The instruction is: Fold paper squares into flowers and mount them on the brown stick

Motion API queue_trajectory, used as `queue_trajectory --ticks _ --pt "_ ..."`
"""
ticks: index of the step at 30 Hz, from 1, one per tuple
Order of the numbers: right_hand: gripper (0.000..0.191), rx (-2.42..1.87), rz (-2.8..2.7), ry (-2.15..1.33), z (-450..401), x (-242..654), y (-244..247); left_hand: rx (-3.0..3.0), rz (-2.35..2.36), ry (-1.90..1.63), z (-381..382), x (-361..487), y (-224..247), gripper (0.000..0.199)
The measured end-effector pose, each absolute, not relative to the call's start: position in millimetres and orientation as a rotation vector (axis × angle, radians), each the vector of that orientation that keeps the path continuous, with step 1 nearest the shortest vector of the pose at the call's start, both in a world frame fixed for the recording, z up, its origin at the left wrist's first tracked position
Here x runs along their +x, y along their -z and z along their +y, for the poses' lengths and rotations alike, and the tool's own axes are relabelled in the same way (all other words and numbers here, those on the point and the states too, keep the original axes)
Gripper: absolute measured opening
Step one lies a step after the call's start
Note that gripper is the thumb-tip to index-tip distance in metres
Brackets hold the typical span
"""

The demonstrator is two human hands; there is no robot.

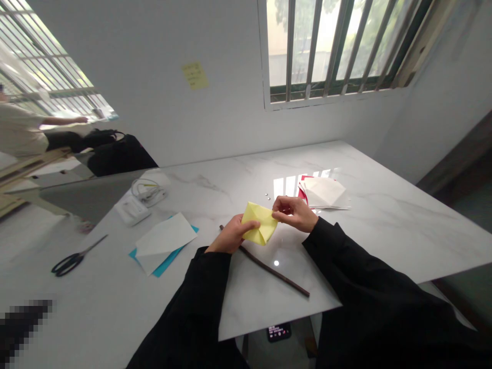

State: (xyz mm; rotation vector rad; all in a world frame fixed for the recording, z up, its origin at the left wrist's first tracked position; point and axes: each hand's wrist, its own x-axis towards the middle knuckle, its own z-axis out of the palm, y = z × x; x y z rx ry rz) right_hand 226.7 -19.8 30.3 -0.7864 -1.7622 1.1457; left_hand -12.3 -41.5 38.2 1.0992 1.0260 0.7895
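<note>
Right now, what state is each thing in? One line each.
Yellow paper, folded, held in both hands
Left hand, gripping yellow paper
Right hand, pinching yellow paper
Scissors, closed, on table
Stick, lying on table, under left hand
White sheet, flat on blue sheet
Paper stack, on red sheet
Phone, below table, screen lit

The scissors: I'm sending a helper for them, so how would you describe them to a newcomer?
On the white marble table, find the white sheet lying on blue paper. Just left of it lie the closed scissors, set apart by black loop handles and a silver blade.
</note>
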Motion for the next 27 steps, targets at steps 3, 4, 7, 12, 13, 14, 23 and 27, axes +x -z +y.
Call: queue_trajectory --ticks 3,4,7,12,13,14,23,27 --pt "0.037 -0.743 -1.752 -1.283 -18.6 227.3 -28.4 1.091 1.003 -0.738 -41.9 -13.2 -40.6 0.041" --pt "0.039 -0.729 -1.734 -1.332 -17.8 227.2 -27.9 1.095 0.994 -0.724 -41.9 -13.1 -41.2 0.042" --pt "0.045 -0.702 -1.657 -1.439 -15.1 226.2 -27.4 1.101 0.978 -0.708 -41.7 -12.5 -42.2 0.044" --pt "0.05 -0.701 -1.558 -1.587 -11.8 225.1 -27.0 1.082 0.996 -0.748 -41.4 -11.7 -41.0 0.044" --pt "0.05 -0.702 -1.543 -1.619 -11.1 225.4 -26.7 1.074 1.009 -0.758 -41.3 -11.9 -40.7 0.044" --pt "0.05 -0.703 -1.528 -1.645 -10.4 226.0 -26.4 1.066 1.023 -0.769 -41.1 -12.2 -40.5 0.044" --pt "0.052 -0.766 -1.563 -1.579 -7.8 227.7 -19.7 1.059 1.064 -0.809 -39.4 -12.2 -39.4 0.044" --pt "0.055 -0.783 -1.611 -1.547 -12.5 226.0 -19.5 1.09 1.031 -0.757 -40.6 -10.4 -38.9 0.045"
